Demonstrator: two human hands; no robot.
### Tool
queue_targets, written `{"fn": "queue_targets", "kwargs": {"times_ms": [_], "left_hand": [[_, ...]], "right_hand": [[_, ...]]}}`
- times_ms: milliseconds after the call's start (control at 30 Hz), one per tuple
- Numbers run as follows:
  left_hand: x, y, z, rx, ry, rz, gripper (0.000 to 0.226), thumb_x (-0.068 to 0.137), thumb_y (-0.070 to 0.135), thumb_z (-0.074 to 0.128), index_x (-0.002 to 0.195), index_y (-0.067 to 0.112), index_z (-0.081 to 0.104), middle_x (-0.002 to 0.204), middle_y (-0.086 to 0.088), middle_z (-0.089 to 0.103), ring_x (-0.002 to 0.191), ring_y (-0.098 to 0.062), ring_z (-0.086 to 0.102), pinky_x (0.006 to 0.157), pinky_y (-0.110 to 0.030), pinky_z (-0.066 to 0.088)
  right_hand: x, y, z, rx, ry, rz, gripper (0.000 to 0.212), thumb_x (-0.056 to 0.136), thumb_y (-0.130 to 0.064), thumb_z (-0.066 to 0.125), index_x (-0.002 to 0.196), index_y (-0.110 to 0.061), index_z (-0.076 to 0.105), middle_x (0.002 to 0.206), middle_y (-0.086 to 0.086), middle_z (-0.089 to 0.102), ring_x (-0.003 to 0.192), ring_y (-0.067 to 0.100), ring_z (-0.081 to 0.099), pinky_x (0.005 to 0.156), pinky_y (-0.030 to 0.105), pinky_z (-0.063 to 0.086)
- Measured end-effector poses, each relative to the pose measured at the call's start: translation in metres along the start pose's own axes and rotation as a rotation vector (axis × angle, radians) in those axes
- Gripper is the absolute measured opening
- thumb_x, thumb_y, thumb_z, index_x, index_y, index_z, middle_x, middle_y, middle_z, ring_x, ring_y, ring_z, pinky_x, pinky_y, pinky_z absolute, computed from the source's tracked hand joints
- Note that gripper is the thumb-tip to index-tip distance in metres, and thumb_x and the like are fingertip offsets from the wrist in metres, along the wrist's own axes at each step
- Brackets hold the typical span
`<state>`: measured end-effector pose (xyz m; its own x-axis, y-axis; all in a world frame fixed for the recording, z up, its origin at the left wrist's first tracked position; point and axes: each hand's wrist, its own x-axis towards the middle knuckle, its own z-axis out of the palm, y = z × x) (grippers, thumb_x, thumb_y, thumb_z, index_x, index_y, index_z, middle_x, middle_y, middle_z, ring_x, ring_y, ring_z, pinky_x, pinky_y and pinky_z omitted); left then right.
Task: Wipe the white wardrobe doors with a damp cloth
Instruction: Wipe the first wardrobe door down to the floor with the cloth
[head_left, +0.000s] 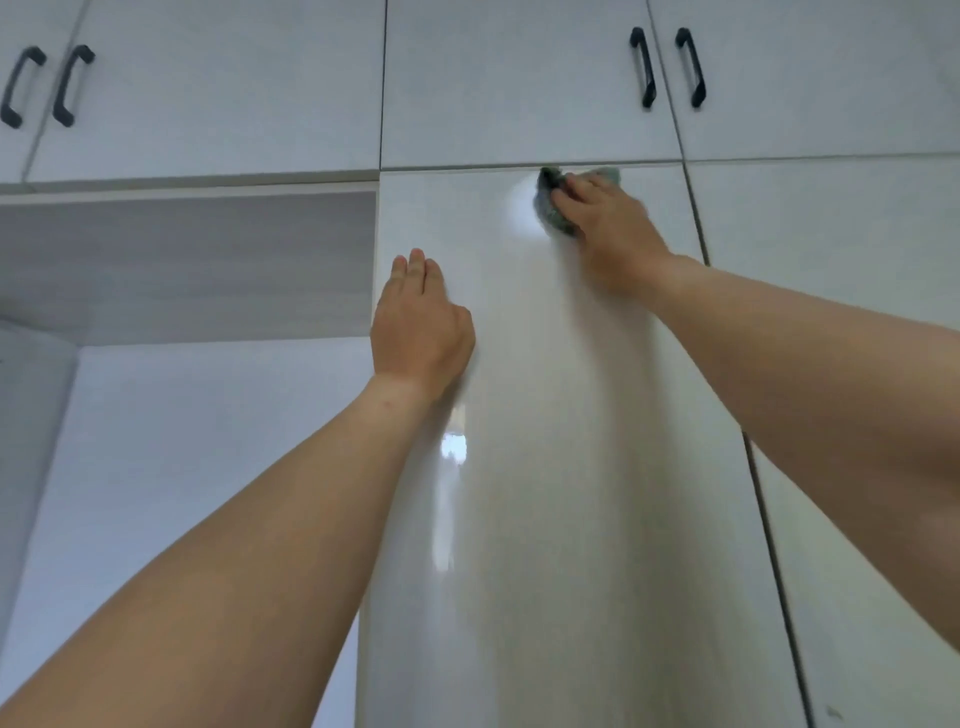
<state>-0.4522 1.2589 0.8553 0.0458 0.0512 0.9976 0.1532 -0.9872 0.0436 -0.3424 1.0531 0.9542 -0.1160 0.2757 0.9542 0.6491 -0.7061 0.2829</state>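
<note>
A tall glossy white wardrobe door (519, 415) fills the middle of the view. My right hand (605, 223) presses a grey-green cloth (551, 200) flat against the door near its top edge, fingers spread over the cloth. The cloth shows above and to the left of the fingers; the rest is hidden under the hand. My left hand (421, 325) lies flat on the same door near its left edge, lower than the right hand, fingers straight and together, holding nothing.
Upper cabinet doors (519, 78) with black handles (643, 67) run above. A grey open niche (187, 265) sits to the left under more upper doors with black handles (70, 85). Another white door (841, 312) stands to the right.
</note>
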Motion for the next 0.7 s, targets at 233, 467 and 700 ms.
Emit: {"fn": "queue_targets", "kwargs": {"times_ms": [233,467,700], "left_hand": [[0.001,-0.004,-0.009,0.014,-0.08,0.034,0.061,0.096,0.018,0.037,0.153,0.001,0.026,0.164,-0.013,0.018,0.153,-0.026,0.01,0.124,-0.035,0.013],[-0.015,-0.021,-0.02,0.139,-0.004,0.028,0.055,0.094,0.014,0.04,0.146,-0.002,0.04,0.151,-0.027,0.036,0.143,-0.041,0.029,0.117,-0.045,0.025],[-0.029,-0.041,-0.027,0.105,-0.035,0.109,0.058,0.091,0.022,0.03,0.14,-0.003,0.048,0.149,-0.022,0.044,0.14,-0.038,0.036,0.11,-0.047,0.039]], "right_hand": [[0.003,0.008,0.0,0.015,0.143,0.369,0.031,0.074,-0.038,0.062,0.098,-0.019,0.056,0.106,0.009,0.051,0.095,0.023,0.051,0.082,0.039,0.048],[-0.009,0.041,-0.021,0.008,0.291,0.403,0.031,0.094,-0.027,0.049,0.12,-0.011,0.049,0.121,0.012,0.048,0.104,0.029,0.054,0.08,0.034,0.041],[-0.02,-0.069,0.021,0.158,0.159,-0.084,0.027,0.09,-0.012,0.052,0.115,-0.014,0.062,0.107,0.011,0.055,0.092,0.027,0.052,0.074,0.037,0.042]]}}
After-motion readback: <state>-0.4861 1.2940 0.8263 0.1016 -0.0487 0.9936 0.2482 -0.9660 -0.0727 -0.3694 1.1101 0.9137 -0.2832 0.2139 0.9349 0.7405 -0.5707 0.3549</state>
